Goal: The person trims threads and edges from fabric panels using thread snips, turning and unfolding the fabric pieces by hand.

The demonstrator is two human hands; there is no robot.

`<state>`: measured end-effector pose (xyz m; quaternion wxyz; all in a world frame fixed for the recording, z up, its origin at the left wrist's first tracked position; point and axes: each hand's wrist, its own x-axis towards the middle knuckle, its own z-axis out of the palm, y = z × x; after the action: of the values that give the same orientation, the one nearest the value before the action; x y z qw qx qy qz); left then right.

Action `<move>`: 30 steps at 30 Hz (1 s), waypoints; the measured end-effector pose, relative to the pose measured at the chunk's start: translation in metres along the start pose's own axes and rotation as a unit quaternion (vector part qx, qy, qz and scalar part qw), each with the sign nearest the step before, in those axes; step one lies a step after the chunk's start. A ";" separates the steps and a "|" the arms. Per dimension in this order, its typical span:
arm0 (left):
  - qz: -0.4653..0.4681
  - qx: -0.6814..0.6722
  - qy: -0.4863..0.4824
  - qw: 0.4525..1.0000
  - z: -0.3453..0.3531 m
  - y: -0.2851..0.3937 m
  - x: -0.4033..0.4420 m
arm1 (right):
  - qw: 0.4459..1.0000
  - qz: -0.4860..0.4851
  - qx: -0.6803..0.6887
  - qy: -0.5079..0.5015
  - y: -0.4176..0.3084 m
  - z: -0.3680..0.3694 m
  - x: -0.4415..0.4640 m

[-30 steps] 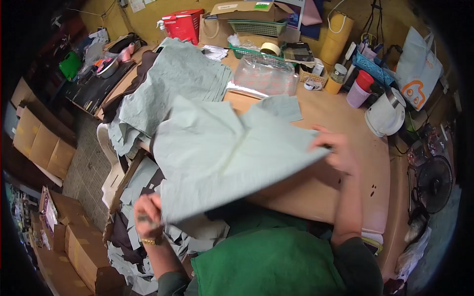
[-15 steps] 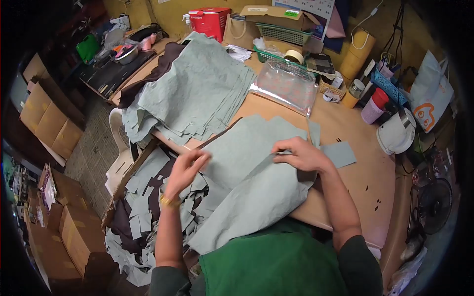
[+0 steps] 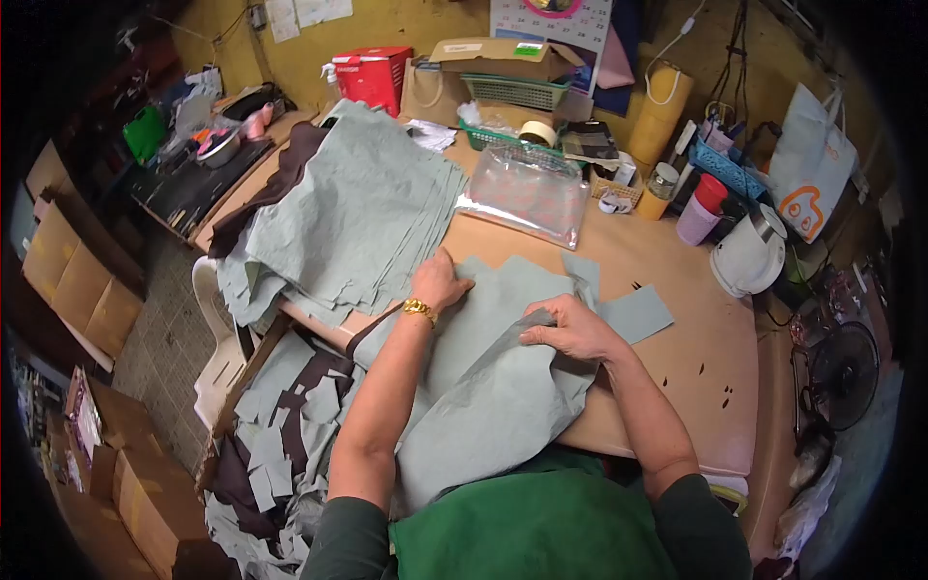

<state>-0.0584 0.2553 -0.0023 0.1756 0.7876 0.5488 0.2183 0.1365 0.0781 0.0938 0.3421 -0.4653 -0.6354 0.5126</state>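
A grey-green leather-like sheet (image 3: 483, 425) lies in front of me, its near part folded over and hanging past the table edge. My right hand (image 3: 572, 327) pinches the raised edge of the fold between thumb and fingers. At the sheet's far left edge is my left hand (image 3: 440, 282), with a gold bracelet (image 3: 420, 308) at the wrist. Its fingers are curled down against the sheet, the tips partly hidden. Beyond it rests a stack of similar grey-green sheets (image 3: 338, 213), with dark brown material (image 3: 261, 188) along its left side. A small cut piece (image 3: 638, 313) lies right of the sheet.
Scraps (image 3: 271, 464) fill a box below the table at left. A clear plastic packet (image 3: 527, 196) sits behind the sheet. Farther back are green baskets (image 3: 512, 92), a tape roll (image 3: 538, 133), a pink cup (image 3: 698, 222) and a white kettle (image 3: 749, 253). Cardboard boxes (image 3: 145, 493) stand at lower left.
My left hand has moved right and away from me, from above the sheet's left side onto its far left edge. My right hand still holds the fold. The camera view has shifted slightly.
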 end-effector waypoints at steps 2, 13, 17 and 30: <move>0.009 -0.012 -0.026 1.000 -0.013 0.004 0.002 | 0.998 -0.006 -0.056 0.018 0.002 -0.002 -0.003; 0.290 -0.131 0.153 0.935 -0.072 0.056 -0.060 | 0.913 -0.288 -0.242 0.158 -0.009 -0.017 0.017; 0.256 -0.218 0.094 0.937 -0.097 0.082 -0.084 | 0.923 -0.260 -0.269 0.095 -0.020 -0.027 0.028; 0.346 -0.112 0.094 0.927 -0.159 0.111 -0.118 | 0.901 -0.307 -0.284 0.118 -0.064 -0.024 0.016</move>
<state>-0.0920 0.1126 0.1711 0.1238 0.8796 0.2284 0.3984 0.1378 0.0984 0.1608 0.4083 -0.3811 -0.8206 0.1212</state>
